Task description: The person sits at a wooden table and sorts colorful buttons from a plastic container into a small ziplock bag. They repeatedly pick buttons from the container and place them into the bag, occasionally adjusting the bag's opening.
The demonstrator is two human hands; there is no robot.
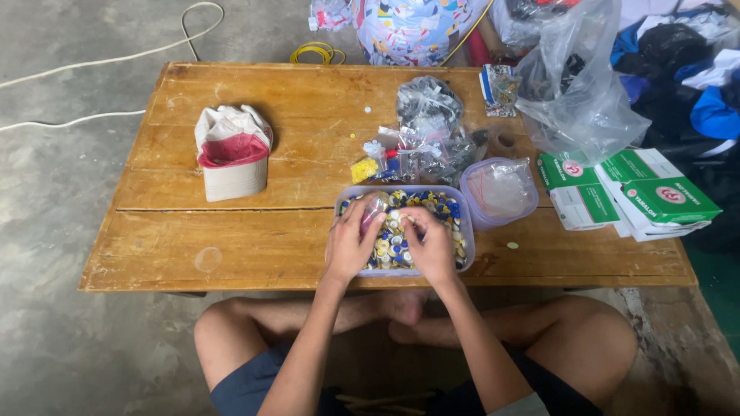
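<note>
We see both hands in the clear rectangular plastic tub (pixel 467 231) of small caps: left hand (pixel 351 245) pinching a small clear bag (pixel 373 212), right hand (pixel 428 245) pinching one cap. White-and-red cloth cap (pixel 232 151) at ten o'clock.

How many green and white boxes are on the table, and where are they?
3 show clearly, at the table's right end: one box nearest the edge, one behind it, one to their left. White boxes lie stacked beneath; more may be hidden.

Both hands (pixel 389 245) dig in a tub (pixel 467 231) of small caps (pixel 393 245); left pinches one.
</note>
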